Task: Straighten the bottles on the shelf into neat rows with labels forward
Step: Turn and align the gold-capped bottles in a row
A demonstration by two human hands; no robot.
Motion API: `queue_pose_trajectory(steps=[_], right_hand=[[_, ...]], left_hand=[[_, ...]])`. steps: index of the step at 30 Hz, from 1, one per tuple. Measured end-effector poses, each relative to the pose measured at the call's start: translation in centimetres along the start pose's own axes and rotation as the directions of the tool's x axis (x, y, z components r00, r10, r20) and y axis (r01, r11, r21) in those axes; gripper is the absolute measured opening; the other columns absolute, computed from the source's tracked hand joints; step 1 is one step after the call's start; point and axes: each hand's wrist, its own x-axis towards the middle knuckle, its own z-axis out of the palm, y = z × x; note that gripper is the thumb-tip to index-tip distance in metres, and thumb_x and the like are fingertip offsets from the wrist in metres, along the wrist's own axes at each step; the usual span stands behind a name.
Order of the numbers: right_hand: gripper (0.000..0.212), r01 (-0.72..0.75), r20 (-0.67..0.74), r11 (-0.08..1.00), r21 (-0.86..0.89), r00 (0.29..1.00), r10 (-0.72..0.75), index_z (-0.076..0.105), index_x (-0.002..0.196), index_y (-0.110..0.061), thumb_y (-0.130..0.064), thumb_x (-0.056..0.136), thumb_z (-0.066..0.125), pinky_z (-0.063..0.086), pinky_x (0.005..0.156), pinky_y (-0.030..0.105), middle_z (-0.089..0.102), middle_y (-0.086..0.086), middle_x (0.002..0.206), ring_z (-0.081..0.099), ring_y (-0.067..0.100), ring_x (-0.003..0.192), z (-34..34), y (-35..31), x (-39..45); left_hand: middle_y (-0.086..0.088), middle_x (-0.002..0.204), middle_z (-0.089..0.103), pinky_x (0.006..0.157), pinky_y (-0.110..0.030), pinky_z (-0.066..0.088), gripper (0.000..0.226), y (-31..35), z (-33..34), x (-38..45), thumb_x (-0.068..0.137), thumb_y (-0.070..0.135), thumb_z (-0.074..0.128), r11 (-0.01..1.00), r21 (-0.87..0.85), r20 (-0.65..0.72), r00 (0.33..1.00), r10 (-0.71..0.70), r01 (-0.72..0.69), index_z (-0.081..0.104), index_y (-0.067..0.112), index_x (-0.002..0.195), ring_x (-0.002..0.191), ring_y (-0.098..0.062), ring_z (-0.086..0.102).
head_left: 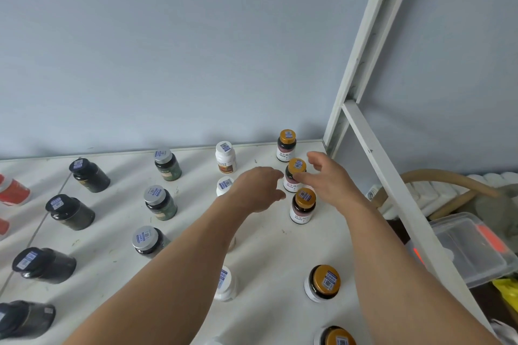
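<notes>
- While both hands reached toward 1 o'clock on the shelf, the right hand sat just beside the second gold-capped bottle, its thumb touching the neck under the cap and the other fingers spread and curved above it; the grip looked part-closed, not yet wrapped round.
- The left hand hovered at 9 o'clock of that bottle, fingers loosely bent and holding nothing, and it hid part of a white bottle.
- That bottle stood in a column of gold caps: the rear bottle at 12 o'clock of it by the wall, the third bottle at 6 o'clock and very close, then a wider gap to the front gold-capped bottle.
- Likely risk: turning or sliding the middle one could have knocked the third, since they stood nearly touching and the right wrist passed just above its cap.
- A thumb-only hold at the neck could have tipped the bottle rather than turned it.
- The left forearm crossed low over the white bottles; drawing it back carelessly could have swept the near white bottle out of line.
- Silver-capped bottles and black bottles toward 9 o'clock stood well apart from the hands.
</notes>
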Motion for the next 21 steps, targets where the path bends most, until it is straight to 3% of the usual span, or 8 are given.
queue_pose_trajectory(steps=[3, 8, 12, 16, 21], right_hand=[[0.074, -0.028, 0.065, 0.998, -0.05, 0.997, 0.031, 0.037, 0.145, -0.027, -0.036, 0.082, 0.075, 0.043, 0.1, 0.036, 0.046, -0.004, 0.145, 0.046, 0.02, 0.13, 0.3, -0.3, 1.4], [0.05, 0.001, 0.103, 0.996, -0.089, 0.995, 0.008, 0.051, 0.131, -0.027, -0.031, 0.086, 0.072, 0.042, 0.082, 0.027, 0.061, -0.006, 0.12, 0.056, 0.015, 0.111, 0.6, 0.2, 2.8], [0.039, 0.036, 0.067, 0.998, -0.056, 0.997, -0.032, 0.056, 0.123, -0.027, -0.036, 0.088, 0.068, 0.041, 0.079, 0.027, 0.063, -0.008, 0.11, 0.057, 0.013, 0.101, 0.0, 0.3, 3.4], [0.041, 0.071, 0.045, 0.997, -0.024, 0.997, -0.07, 0.054, 0.127, -0.026, -0.043, 0.091, 0.062, 0.041, 0.081, 0.028, 0.057, -0.009, 0.108, 0.054, 0.013, 0.1, -0.9, -1.0, 2.9], [0.043, 0.087, 0.019, 0.996, -0.005, 0.996, -0.086, 0.057, 0.127, -0.026, -0.048, 0.091, 0.058, 0.044, 0.081, 0.029, 0.058, -0.007, 0.11, 0.056, 0.014, 0.104, -1.8, -2.6, 3.1]], left_hand=[[0.0, 0.145, 0.048, 0.102, -0.035, 0.039, 0.057, 0.0, -0.4, 0.7, 0.092, 0.041, 0.059, 0.999, -0.036, 0.007, 1.0, -0.025, 0.026, 0.042, 0.021, 0.143, 0.132, -0.021, 0.043], [-0.002, 0.144, 0.049, 0.102, -0.034, 0.041, 0.061, 0.1, -0.5, 1.8, 0.09, 0.04, 0.062, 0.986, -0.129, 0.053, 0.994, -0.099, 0.105, 0.041, 0.019, 0.143, 0.13, -0.022, 0.045], [-0.002, 0.143, 0.05, 0.105, -0.034, 0.041, 0.062, 0.2, -0.6, 2.3, 0.09, 0.038, 0.063, 0.961, -0.239, 0.069, 0.99, -0.123, 0.136, 0.041, 0.016, 0.144, 0.129, -0.021, 0.047], [-0.001, 0.14, 0.052, 0.103, -0.033, 0.044, 0.063, 0.0, -0.5, 2.8, 0.087, 0.038, 0.067, 0.898, -0.406, 0.085, 0.985, -0.149, 0.171, 0.044, 0.017, 0.142, 0.126, -0.019, 0.05], [0.005, 0.117, 0.067, 0.086, -0.032, 0.051, 0.038, 0.0, -0.9, 3.1, 0.085, 0.037, 0.069, 0.794, -0.587, 0.121, 0.987, -0.107, 0.159, 0.064, 0.026, 0.121, 0.104, -0.017, 0.061]])
